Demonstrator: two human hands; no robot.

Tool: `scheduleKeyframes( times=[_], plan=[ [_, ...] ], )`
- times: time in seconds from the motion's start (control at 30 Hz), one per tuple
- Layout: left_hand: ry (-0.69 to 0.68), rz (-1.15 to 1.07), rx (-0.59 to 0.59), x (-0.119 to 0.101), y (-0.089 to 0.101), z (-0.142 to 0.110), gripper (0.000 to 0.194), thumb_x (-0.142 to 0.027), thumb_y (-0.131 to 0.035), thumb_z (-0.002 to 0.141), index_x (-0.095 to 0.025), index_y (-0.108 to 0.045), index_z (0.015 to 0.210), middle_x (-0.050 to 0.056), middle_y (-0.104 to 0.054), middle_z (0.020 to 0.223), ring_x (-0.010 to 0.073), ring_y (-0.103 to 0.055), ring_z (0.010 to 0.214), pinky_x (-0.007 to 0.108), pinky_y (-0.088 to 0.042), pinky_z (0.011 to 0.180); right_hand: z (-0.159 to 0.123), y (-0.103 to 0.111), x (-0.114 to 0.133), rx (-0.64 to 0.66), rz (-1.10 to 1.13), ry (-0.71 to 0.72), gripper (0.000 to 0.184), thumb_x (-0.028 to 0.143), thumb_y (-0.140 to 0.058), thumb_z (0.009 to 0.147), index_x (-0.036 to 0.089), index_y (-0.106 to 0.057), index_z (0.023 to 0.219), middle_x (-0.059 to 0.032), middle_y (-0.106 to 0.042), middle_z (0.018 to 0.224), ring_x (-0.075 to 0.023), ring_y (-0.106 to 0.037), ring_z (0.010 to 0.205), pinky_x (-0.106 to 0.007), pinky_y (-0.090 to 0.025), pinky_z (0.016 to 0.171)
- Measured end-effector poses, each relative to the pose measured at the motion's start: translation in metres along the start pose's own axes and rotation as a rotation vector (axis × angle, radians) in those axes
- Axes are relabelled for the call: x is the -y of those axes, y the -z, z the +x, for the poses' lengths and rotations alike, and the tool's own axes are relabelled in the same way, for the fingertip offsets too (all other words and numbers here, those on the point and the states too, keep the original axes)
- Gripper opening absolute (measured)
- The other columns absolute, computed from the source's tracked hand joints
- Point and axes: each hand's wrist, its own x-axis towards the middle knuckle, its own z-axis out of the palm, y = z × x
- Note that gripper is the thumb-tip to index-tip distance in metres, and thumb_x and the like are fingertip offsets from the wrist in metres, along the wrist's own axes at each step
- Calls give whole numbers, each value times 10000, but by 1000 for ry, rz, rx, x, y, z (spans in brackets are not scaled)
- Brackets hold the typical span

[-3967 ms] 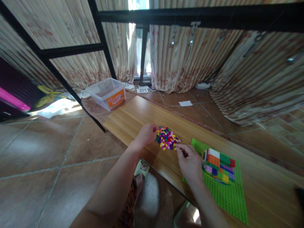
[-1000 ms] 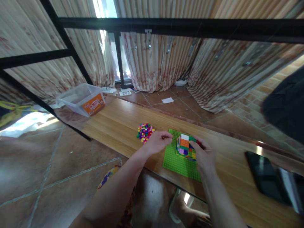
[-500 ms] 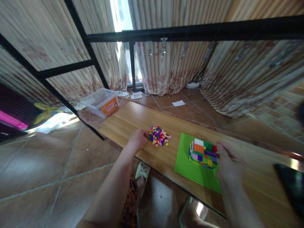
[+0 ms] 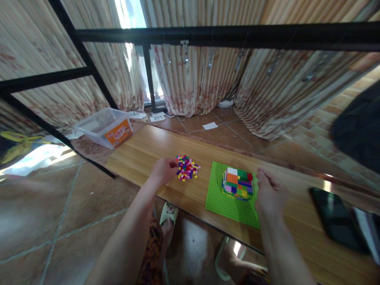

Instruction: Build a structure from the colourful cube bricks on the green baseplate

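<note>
A small heap of loose, many-coloured building bricks (image 4: 187,168) lies on the wooden table. My left hand (image 4: 164,171) is at the heap's left edge, its fingers curled together; whatever they pinch is too small to make out. To the right lies a green studded baseplate (image 4: 216,198). On it stands a block built of multicoloured bricks (image 4: 237,183), with a white and orange part at its left and a red corner at its right. My right hand (image 4: 271,192) is closed beside the block's right side, over the baseplate's right edge. Its fingertips hide anything they hold.
The wooden table (image 4: 148,146) runs diagonally. A clear plastic bin (image 4: 103,128) with an orange label stands beyond its left end. A black phone (image 4: 337,217) lies at the right. A black metal frame (image 4: 208,35) crosses in front of curtains.
My left hand has gone from beside the baseplate back to the heap's left edge. My right hand has moved off the block's top to its right side. The view has swung about.
</note>
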Motion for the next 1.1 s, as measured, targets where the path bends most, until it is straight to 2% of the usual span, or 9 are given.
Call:
scheduleKeyframes(
  times=[0.13, 0.2, 0.33, 0.4, 0.47, 0.67, 0.83, 1.0, 1.1],
  plan=[
    [-102, -631, 156, -28, -24, -12, 128, -262, -664, 713, -143, -666, 759, 19, -680, 755, 116, -588, 685, 235, -438, 658, -10, 1, 15, 55, -68, 170, 264, 387, -678, 767, 170, -736, 905, -55, -718, 840, -193, -654, 761, -355, -529, 732],
    [-92, -828, 243, -45, -41, -19, 171, -254, -717, 664, -131, -666, 771, 8, -657, 703, 95, -569, 645, 229, -436, 651, -21, 2, 25, 170, -71, 265, 232, 385, -676, 792, 192, -736, 905, -47, -716, 841, -183, -651, 749, -344, -529, 727],
    [27, -1057, 424, -69, -63, -28, 285, -272, -787, 607, -115, -673, 815, -7, -634, 648, 74, -548, 579, 221, -412, 605, -41, 9, 40, 528, -181, 490, 108, 310, -664, 837, 258, -736, 898, -27, -717, 918, -178, -657, 862, -325, -522, 795],
    [87, -1119, 466, -75, -67, -30, 315, -258, -814, 574, -115, -676, 818, -6, -641, 656, 75, -560, 590, 220, -411, 605, -46, 11, 42, 640, -222, 532, 118, 296, -654, 851, 269, -728, 938, -26, -713, 958, -179, -655, 906, -329, -520, 826],
    [126, -1153, 498, -78, -68, -31, 324, -242, -832, 553, -118, -676, 808, -8, -643, 661, 75, -567, 602, 220, -411, 613, -48, 12, 43, 696, -251, 542, 136, 298, -648, 859, 272, -720, 971, -28, -708, 971, -179, -652, 912, -335, -521, 830],
    [151, -1182, 559, -82, -73, -33, 316, -221, -850, 525, -124, -667, 765, -20, -636, 672, 55, -541, 587, 215, -399, 617, -50, 11, 47, 728, -264, 561, 136, 307, -620, 883, 278, -726, 964, -32, -711, 929, -186, -644, 887, -347, -520, 798],
    [120, -1146, 562, -85, -75, -32, 283, -241, -824, 562, -127, -666, 767, -21, -624, 661, 53, -527, 580, 209, -384, 610, -50, 13, 46, 711, -238, 534, 127, 289, -610, 890, 275, -732, 922, -21, -712, 897, -176, -648, 855, -326, -513, 776],
    [69, -992, 455, -83, -77, -27, 158, -262, -722, 683, -122, -667, 730, -27, -579, 583, 66, -494, 553, 215, -360, 576, -40, 17, 33, 597, -293, 466, 116, 337, -656, 850, 275, -741, 900, -23, -705, 914, -191, -642, 869, -355, -497, 812],
    [64, -881, 380, -79, -86, -24, 94, -220, -660, 718, -127, -664, 708, -31, -569, 584, 71, -483, 551, 214, -369, 575, -35, 19, 25, 514, -353, 491, 128, 370, -681, 826, 281, -754, 881, -35, -689, 947, -209, -621, 912, -392, -478, 853]
  ],
)
